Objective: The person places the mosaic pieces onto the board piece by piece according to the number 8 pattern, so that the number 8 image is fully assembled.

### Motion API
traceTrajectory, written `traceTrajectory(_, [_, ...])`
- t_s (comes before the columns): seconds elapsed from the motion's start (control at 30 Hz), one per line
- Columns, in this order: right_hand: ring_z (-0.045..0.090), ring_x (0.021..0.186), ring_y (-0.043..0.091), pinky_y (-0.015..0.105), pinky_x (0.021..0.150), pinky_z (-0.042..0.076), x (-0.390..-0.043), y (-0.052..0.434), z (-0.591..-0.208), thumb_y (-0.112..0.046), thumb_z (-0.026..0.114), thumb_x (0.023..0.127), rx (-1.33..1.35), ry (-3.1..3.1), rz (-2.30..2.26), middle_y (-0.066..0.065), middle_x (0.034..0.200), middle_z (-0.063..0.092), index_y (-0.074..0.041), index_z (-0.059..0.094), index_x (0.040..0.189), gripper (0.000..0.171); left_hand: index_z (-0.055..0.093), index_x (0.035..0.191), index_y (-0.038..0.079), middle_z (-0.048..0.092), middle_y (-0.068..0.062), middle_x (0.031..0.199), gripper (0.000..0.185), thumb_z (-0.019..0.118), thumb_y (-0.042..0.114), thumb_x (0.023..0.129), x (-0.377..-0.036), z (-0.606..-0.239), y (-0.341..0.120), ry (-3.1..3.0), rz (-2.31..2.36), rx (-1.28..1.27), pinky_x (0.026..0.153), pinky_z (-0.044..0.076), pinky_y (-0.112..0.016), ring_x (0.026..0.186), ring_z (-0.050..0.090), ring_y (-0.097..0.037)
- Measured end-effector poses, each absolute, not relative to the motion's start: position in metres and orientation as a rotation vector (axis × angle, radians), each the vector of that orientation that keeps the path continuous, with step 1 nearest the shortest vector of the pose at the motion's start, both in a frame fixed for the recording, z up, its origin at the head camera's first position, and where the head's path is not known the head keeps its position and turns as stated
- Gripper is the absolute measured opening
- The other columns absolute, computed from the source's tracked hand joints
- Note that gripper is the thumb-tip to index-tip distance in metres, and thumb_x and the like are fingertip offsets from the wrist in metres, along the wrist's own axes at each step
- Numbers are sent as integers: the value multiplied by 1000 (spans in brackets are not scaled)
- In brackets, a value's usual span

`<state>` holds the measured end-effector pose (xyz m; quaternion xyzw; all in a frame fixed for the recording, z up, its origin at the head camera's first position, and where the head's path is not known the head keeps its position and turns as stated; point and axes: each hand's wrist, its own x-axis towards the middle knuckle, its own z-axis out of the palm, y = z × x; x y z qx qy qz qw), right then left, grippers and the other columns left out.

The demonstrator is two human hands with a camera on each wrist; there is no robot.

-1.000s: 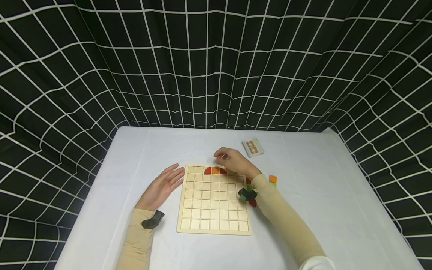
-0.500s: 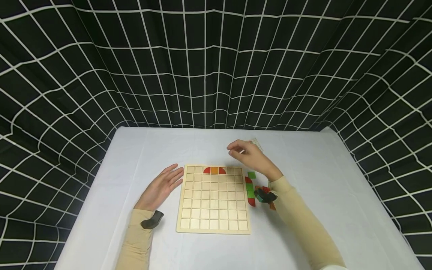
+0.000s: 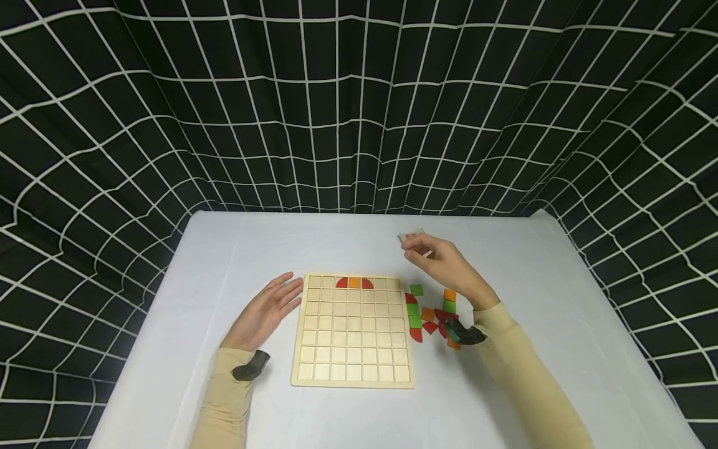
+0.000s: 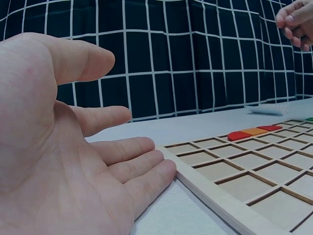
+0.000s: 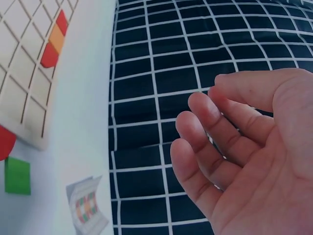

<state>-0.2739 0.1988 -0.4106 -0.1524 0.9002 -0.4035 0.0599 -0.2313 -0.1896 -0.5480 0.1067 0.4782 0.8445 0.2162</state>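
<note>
A wooden grid board [image 3: 350, 346] lies flat on the white table. In its far row sit two red rounded tiles [image 3: 341, 283] with an orange square tile [image 3: 354, 283] between them. My left hand [image 3: 262, 316] rests at the board's left edge, palm turned inward and fingers extended; the left wrist view shows its fingertips by the wooden rim [image 4: 195, 186]. Above the table, beyond the board's far right corner, my right hand [image 3: 449, 265] hovers with loosely bent fingers. Nothing is between those fingers in the right wrist view. It partly covers a small pattern card [image 5: 87, 208] in the head view.
Right of the board lie loose tiles: a green square [image 3: 416, 290], a red and green row [image 3: 414, 321], and a cluster of orange, red and green pieces [image 3: 428, 314], partly hidden by the right wrist camera [image 3: 465, 333]. A black curtain [image 3: 336, 125] with white grid lines surrounds the table.
My right hand has moved right from the board's far edge to near the card, uncovering the loose tiles. My left hand stays at the board's left edge.
</note>
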Motion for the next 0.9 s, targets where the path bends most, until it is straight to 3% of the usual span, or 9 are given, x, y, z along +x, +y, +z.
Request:
traceTrajectory(0.13, [61, 105, 25, 36, 90, 54, -270, 203, -413, -23, 63, 101, -395, 2733, -1187, 11, 117, 70, -10, 68, 123, 26, -1, 162, 1, 5, -26, 169, 56, 21, 21, 114, -231, -548, -190, 1317, 2346, 301, 126, 32, -32, 158, 7, -37])
traceTrajectory(0.37, [58, 97, 27, 31, 79, 52, -264, 215, -420, -28, 61, 102, -293, 2727, -1155, 11, 116, 68, -9, 67, 126, 31, -1, 161, 0, 3, -27, 169, 56, 20, 20, 114, -231, -548, -190, 1303, 2351, 313, 126, 32, -32, 158, 5, -38])
traceTrajectory(0.63, [59, 98, 28, 29, 71, 53, -261, 224, -439, -26, 62, 102, -261, 2729, -1151, 13, 112, 69, -9, 67, 124, 29, -2, 161, 0, 3, -28, 168, 56, 20, 21, 114, -232, -548, -190, 1329, 2337, 317, 126, 31, -32, 158, 5, -39])
traceTrajectory(0.9, [60, 104, 28, 29, 75, 51, -261, 228, -461, -23, 62, 101, -250, 2743, -1063, 9, 112, 71, -7, 68, 122, 28, -2, 161, 0, 4, -27, 169, 56, 20, 20, 114, -231, -548, -189, 1322, 2340, 306, 124, 34, -30, 158, 6, -38])
